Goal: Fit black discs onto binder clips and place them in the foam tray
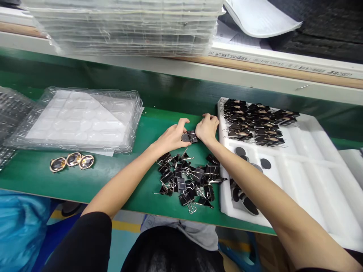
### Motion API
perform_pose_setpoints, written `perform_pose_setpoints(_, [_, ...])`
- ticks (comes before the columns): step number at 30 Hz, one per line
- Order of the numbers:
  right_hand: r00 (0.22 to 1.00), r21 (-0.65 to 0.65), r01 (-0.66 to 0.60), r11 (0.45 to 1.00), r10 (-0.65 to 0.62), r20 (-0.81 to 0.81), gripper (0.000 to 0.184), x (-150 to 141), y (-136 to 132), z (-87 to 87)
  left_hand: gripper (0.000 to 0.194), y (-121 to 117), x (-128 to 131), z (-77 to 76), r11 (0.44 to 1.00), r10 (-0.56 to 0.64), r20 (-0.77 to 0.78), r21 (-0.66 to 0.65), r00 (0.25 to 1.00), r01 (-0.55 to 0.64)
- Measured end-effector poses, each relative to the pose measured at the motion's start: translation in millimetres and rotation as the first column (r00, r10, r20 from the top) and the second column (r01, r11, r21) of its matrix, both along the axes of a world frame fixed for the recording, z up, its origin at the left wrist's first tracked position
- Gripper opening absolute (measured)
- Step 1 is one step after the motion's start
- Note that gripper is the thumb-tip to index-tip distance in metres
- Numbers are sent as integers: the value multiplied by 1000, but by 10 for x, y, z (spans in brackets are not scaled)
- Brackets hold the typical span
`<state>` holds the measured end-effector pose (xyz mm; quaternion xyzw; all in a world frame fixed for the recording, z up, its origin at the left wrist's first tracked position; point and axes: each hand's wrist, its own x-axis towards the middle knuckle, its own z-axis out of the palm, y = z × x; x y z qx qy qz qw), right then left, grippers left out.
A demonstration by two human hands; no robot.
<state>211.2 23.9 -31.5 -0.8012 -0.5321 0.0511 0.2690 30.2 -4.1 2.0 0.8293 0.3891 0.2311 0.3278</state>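
Between the fingers and thumb of my left hand [172,136] is a round dark disc [185,138]. A black binder clip [193,136] sits against the disc's right edge. My right hand [208,127] is closed at the clip's other side; its fingertips are partly hidden. Just below both hands lies a loose pile of black binder clips [181,184] with silver wire handles. To the right, a white foam tray [222,166] holds rows of binder clips [261,122] clamped on small pieces. Loose dark discs [266,163] lie in the same tray, some behind my right forearm.
Clear plastic trays [132,139] with white paper are stacked at the left. Three gold-rimmed oval pieces [73,159] lie in front of them on the green table [113,177]. A tall stack of clear trays [127,30] stands on the shelf above.
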Motion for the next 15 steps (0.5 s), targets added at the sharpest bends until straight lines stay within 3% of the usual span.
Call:
perform_pose_setpoints(6, [1000,19,7,1000,-6,-22,40,17,7,-31,78,-8,-19,-108,1000,26,53,9,998,-27])
perform_pose_setpoints(9, [997,17,10,1000,-8,-73,37,-8,10,-6,81,37,-55,-174,999,-26,67,29,997,25])
perform_pose_setpoints(12, [986,17,10,1000,-7,-169,38,-15,9,140,82,45,-67,-165,997,-68,52,25,996,67])
perform_pose_setpoints(15, [978,58,-81,995,91,-188,45,103,-92,451,78,-40,-39,-70,996,48,-79,75,996,-42])
